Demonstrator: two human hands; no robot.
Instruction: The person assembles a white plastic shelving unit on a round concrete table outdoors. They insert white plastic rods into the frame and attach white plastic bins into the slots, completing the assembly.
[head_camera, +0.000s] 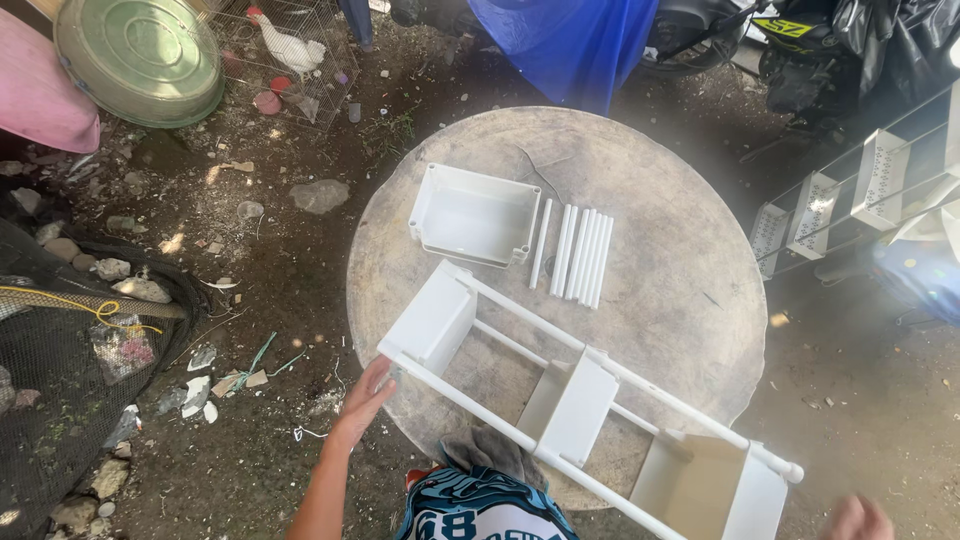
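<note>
Smooth white plastic rack (590, 400), three box shelves on round poles, lying diagonally across near half of rough round concrete table (690, 290). Left hand (362, 400) open, fingertips touching rack's left pole end, gripping nothing. Right hand (858, 518) at near-right edge, mostly cropped; grip unclear. Loose shelf (475, 215) and spare poles (580, 252) far side.

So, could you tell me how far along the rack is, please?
Three trays sit on the rack, lying on the table. The left hand touches its end rail; the right hand is near the other end. One loose tray and spare rods remain unfitted.
</note>
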